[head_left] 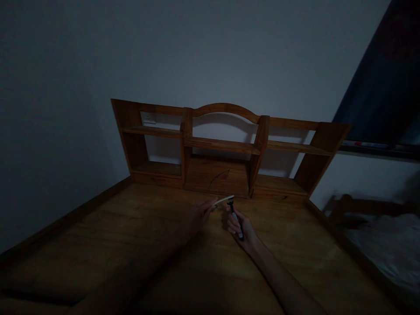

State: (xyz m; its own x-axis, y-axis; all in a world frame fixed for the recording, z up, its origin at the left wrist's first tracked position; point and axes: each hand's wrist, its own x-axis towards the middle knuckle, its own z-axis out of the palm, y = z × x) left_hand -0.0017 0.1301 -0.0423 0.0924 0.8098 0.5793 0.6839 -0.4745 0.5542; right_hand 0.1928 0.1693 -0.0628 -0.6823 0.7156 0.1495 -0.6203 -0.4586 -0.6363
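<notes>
My left hand is closed on the end of a thin, pale toothbrush, which points right and has a darker head. A razor with a grey-and-black handle and a small dark T-shaped head is gripped in my right hand, tilted with its head up and away from me. The brush's head is just above the razor's head; whether the two touch I cannot tell in the dim light. Both hands are over the wooden desk top.
Along the desk's far edge stands a wooden shelf unit with open compartments and small drawers. A wall socket shows through its left side. To the right are a dark curtain and a bed with pale bedding.
</notes>
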